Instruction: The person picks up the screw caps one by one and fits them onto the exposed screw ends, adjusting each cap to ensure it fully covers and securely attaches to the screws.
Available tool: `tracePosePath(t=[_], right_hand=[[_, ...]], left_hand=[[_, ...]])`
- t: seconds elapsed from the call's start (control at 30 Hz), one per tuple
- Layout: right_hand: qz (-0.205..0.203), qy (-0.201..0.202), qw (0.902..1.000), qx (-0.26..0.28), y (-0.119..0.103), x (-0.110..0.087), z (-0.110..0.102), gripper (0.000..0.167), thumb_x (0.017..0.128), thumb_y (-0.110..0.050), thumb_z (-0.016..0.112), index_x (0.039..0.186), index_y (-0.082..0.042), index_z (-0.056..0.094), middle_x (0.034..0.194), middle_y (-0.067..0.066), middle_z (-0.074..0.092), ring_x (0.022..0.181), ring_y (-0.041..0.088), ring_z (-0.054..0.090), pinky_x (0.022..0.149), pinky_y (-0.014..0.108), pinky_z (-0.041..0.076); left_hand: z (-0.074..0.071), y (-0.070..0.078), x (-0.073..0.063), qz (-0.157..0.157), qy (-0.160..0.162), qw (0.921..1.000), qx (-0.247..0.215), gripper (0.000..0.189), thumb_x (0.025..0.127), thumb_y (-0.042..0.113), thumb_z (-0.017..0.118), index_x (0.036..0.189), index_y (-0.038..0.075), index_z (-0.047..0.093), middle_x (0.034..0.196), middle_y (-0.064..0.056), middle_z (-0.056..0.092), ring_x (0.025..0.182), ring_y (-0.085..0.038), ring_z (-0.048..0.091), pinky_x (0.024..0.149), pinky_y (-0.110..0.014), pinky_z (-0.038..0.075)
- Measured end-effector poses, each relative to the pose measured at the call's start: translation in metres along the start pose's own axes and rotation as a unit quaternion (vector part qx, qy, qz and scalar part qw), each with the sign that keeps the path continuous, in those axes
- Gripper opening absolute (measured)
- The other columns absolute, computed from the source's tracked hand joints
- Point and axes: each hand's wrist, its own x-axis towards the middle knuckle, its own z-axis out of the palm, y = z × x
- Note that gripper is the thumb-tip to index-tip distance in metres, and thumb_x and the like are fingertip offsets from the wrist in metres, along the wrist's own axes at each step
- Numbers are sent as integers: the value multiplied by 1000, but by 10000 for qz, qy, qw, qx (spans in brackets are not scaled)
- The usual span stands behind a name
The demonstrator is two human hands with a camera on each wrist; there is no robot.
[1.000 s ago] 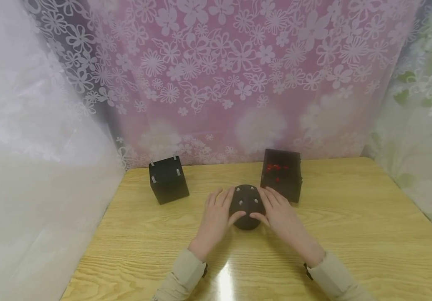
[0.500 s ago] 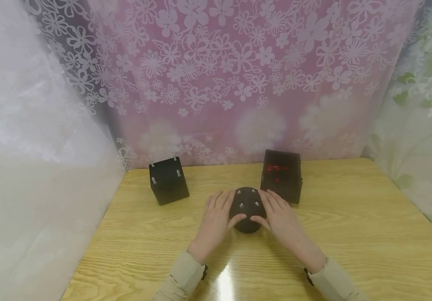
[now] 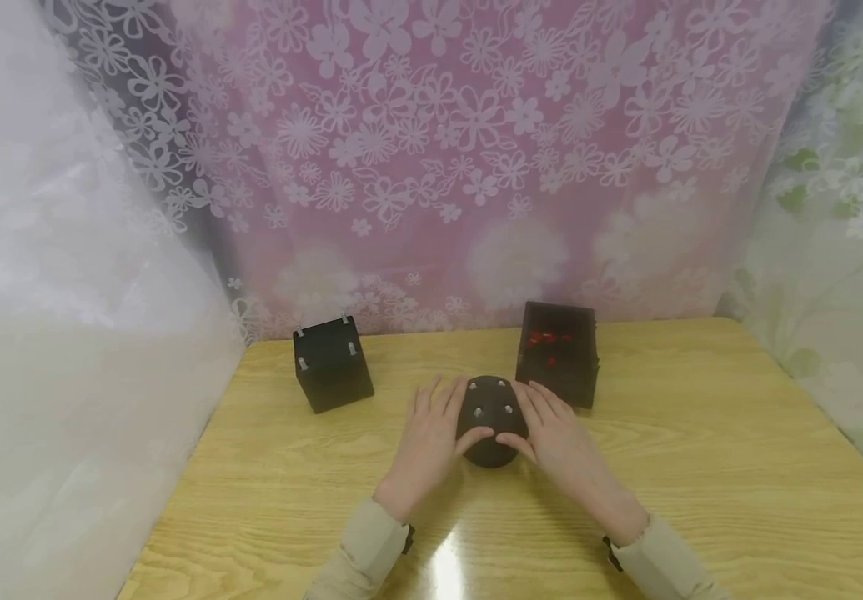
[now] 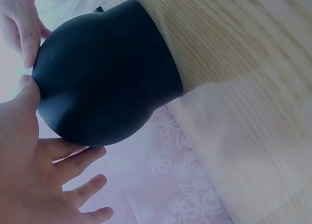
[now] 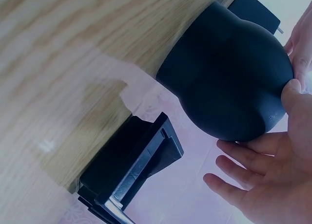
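Left hand (image 3: pixel 431 427) and right hand (image 3: pixel 560 429) grip a black dome (image 3: pixel 489 412), unreleased; cube (image 3: pixel 335 377), open box (image 3: pixel 557 368) untouched near back edge of worktop (image 3: pixel 701 442).

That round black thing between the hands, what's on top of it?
Four small, pale pegs show on top of the round black thing. The left hand and right hand cover parts of its sides. Its underside is hidden.

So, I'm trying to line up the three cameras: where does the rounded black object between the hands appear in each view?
Head: rounded black object in the lower half, slightly right of centre.
Left wrist: upper left.
Right wrist: upper right.
Shared landmark: the wood-grain table.
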Motion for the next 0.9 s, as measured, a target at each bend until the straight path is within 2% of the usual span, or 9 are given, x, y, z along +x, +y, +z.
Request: tracePosePath(t=[0.27, 0.6, 0.67, 0.73, 0.83, 0.9], right_hand=[[74, -59, 9999, 42, -3, 2, -3, 88, 102, -62, 23, 142, 13, 48, 131, 29, 60, 121, 46, 59, 93, 56, 55], [240, -457, 9980, 377, 2, 3, -5, 92, 99, -66, 27, 141, 13, 48, 131, 30, 60, 122, 47, 57, 96, 59, 53], [290, -635, 9964, 482, 5, 6, -9, 90, 99, -66, 32, 141, 11, 50, 130, 29, 61, 122, 47, 58, 94, 60, 53], [312, -757, 9951, 555, 9, 12, -14, 81, 99, -62, 45, 139, 8, 55, 128, 27, 63, 120, 46, 59, 93, 61, 53], [415, -806, 9942, 578, 19, 23, -23, 59, 97, -42, 64, 134, 3, 62, 123, 22, 67, 116, 43, 62, 94, 59, 53], [544, -751, 9938, 614, 28, 33, -27, 46, 94, -27, 71, 129, 2, 65, 120, 21, 69, 113, 43, 63, 95, 57, 52]], left_hand=[[4, -3, 0, 38, 131, 9998, 121, 83, 95, 63, 53, 154, 6, 42, 152, -10, 50, 144, -36, 39, 119, -59, 28], [5, -2, 0, 74, 140, 9997, 197, 83, 95, 64, 52, 153, 6, 43, 150, -9, 53, 142, -35, 42, 120, -56, 29], [4, -2, 1, 81, 160, 9996, 209, 83, 95, 64, 52, 153, 6, 43, 149, -9, 53, 142, -34, 42, 120, -55, 30], [4, -2, 1, 74, 170, 9996, 207, 83, 94, 64, 53, 153, 6, 43, 149, -9, 54, 141, -33, 43, 120, -54, 30], [4, -2, 1, 40, 157, 9997, 208, 84, 94, 65, 53, 153, 7, 43, 148, -8, 54, 141, -31, 43, 121, -53, 29], [4, -2, 1, 24, 145, 9997, 211, 84, 93, 65, 52, 153, 7, 43, 148, -8, 54, 141, -30, 43, 121, -52, 29]])
